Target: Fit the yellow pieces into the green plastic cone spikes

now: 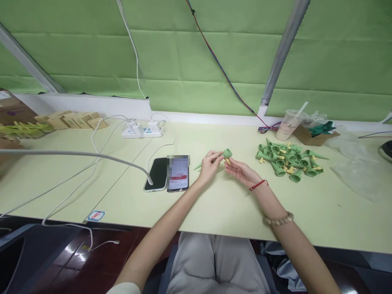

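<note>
My left hand (210, 166) is closed around a green cone-shaped plastic piece (227, 153), its wide hollow end turned up to the right. A pointed green tip (198, 167) shows left of that hand; I cannot tell whether it belongs to the same cone. Between the thumb and fingers of my right hand (243, 172) is a small yellow piece (227, 161), touching or just below the cone's wide end. A pile of similar green cones (290, 160) lies to the right, with small yellow pieces (262, 161) scattered among and beside them.
Two phones, one dark-screened (158, 173) and one lit (178, 175), lie left of my hands. White cables run to a power strip (143, 130). Behind the pile stand a drink cup (288, 125) and a cardboard box (318, 138); clear plastic bags (355, 175) lie at right.
</note>
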Demonstrator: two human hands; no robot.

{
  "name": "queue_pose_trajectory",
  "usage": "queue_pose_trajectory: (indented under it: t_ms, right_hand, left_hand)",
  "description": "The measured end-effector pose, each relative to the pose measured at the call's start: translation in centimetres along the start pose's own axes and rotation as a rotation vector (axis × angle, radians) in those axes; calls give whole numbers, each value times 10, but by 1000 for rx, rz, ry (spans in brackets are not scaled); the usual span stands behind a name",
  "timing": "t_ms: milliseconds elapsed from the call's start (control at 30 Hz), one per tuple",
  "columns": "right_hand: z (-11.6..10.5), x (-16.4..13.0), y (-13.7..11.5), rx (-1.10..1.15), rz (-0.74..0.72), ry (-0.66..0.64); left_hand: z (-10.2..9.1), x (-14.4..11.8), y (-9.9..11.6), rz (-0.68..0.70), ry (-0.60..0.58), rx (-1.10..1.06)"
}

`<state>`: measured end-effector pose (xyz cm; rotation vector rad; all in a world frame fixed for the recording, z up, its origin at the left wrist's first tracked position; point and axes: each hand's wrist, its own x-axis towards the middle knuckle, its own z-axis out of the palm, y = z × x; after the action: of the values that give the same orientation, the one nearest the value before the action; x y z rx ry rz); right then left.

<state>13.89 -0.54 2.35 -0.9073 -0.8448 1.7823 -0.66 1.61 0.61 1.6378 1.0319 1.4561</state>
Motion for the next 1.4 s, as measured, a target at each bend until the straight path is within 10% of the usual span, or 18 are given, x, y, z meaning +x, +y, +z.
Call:
queue_pose_trajectory:
  t_ms: [267,467,833,1133,1267,1400]
  right_hand:
    - [-2,4,3,82,41,38]
    - [5,7,14,-133,-198,291]
    - [6,-5,3,173,116,-183]
    - [5,-9,3,106,211,-236]
    - [4,-4,6,51,159,-159]
    - [6,1,13,-172,-186,147]
  left_hand:
    - [-1,-1,11,11,-38,-62]
    - [4,-4,10,-15,16,-19]
    - [-4,4,12,-59,-123,-254]
    - [-15,5,20,2,-232,-162]
    - [-17,7,20,56,-221,-66]
    - [-13,6,14,75,-102,85]
